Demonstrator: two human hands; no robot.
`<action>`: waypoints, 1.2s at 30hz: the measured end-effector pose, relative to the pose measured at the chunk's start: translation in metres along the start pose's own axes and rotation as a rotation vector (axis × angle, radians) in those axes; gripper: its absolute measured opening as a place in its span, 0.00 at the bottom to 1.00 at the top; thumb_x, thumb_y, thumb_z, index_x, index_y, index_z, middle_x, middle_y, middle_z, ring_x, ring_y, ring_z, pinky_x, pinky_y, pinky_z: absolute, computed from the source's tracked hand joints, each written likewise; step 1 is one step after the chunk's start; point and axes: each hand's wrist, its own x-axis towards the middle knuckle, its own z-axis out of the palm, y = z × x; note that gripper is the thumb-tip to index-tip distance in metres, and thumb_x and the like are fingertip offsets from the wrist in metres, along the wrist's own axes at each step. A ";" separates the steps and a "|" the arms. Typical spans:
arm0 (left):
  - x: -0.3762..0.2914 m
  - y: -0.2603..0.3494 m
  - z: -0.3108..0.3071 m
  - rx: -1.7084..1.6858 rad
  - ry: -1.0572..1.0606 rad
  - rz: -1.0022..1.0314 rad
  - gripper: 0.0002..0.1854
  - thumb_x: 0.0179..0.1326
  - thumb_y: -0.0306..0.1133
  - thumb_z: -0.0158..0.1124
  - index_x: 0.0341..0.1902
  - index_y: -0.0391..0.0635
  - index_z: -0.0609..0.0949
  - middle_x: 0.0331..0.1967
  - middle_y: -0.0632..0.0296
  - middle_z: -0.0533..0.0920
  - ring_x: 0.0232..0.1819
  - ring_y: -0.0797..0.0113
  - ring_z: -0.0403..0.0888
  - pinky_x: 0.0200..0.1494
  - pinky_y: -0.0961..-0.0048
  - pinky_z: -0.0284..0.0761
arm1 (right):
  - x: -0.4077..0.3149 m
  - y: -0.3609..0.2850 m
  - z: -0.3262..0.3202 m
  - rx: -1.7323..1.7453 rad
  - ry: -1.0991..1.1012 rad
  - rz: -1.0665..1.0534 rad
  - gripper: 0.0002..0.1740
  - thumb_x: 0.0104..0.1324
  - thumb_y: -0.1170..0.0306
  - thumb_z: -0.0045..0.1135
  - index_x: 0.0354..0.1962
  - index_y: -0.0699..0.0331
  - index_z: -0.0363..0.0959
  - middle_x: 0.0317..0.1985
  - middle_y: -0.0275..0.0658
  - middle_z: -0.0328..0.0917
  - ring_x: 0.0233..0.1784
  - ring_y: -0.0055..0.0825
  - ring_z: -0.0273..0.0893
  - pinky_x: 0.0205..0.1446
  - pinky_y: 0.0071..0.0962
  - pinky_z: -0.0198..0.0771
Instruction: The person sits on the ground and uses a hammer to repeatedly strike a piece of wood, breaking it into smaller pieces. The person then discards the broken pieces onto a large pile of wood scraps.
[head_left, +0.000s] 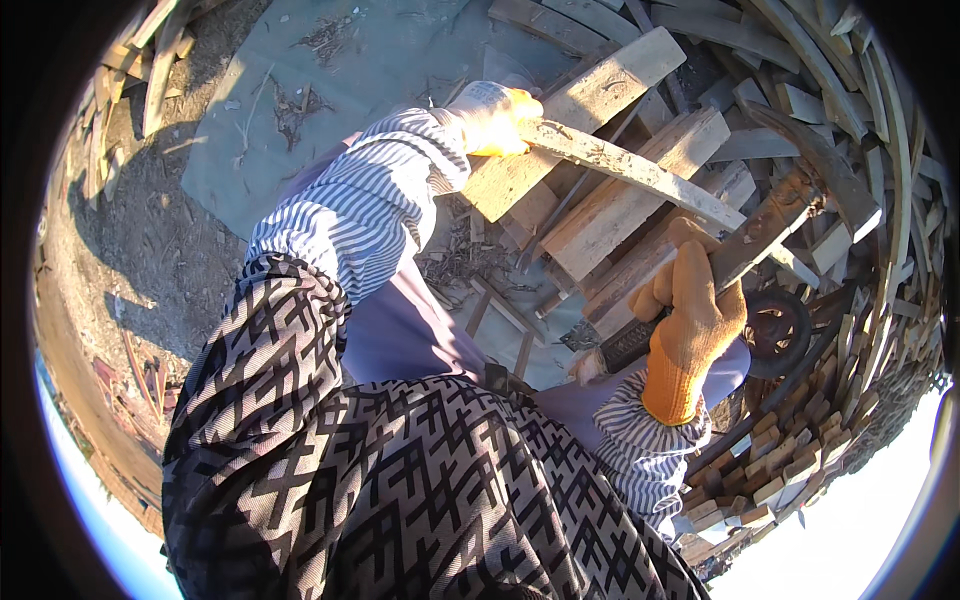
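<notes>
My left hand (498, 120), in a pale and orange work glove, is closed around the near end of a narrow wooden batten (645, 174). The batten slants down to the right across thick wooden beams (637, 191). In an orange knit glove, my right hand (686, 300) grips the handle of a hammer-like tool (765, 225) with a long, curved, rusty metal head (817, 161). That head is raised at the right, beyond the batten's far part. The lower end of the handle is hidden by my fingers.
Piled wood scraps (900, 247) fill the right side. A dark wheel (772, 334) stands beside my right wrist. A worn greenish sheet (360, 67) covers ground at the upper left, with debris on it. More boards (161, 67) lie at the far upper left.
</notes>
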 end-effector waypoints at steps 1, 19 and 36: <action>0.000 -0.002 0.004 -0.008 0.006 0.020 0.30 0.53 0.43 0.79 0.60 0.49 0.81 0.52 0.55 0.84 0.55 0.50 0.85 0.57 0.54 0.81 | 0.003 0.006 -0.003 0.007 -0.007 -0.066 0.13 0.75 0.72 0.54 0.49 0.73 0.81 0.18 0.34 0.70 0.14 0.23 0.67 0.20 0.28 0.64; 0.004 -0.002 0.005 -0.013 0.022 0.069 0.24 0.59 0.43 0.76 0.57 0.50 0.83 0.53 0.56 0.86 0.54 0.50 0.86 0.55 0.55 0.82 | 0.009 0.033 0.009 -0.222 -0.132 0.171 0.14 0.73 0.68 0.58 0.46 0.72 0.80 0.17 0.34 0.73 0.16 0.21 0.67 0.21 0.26 0.61; -0.003 -0.001 0.014 -0.328 -0.029 -0.030 0.22 0.56 0.33 0.78 0.55 0.51 0.85 0.49 0.55 0.88 0.50 0.51 0.87 0.51 0.59 0.82 | 0.016 0.142 0.006 -0.302 -0.147 0.490 0.15 0.69 0.68 0.65 0.44 0.74 0.81 0.20 0.35 0.72 0.15 0.25 0.69 0.19 0.28 0.66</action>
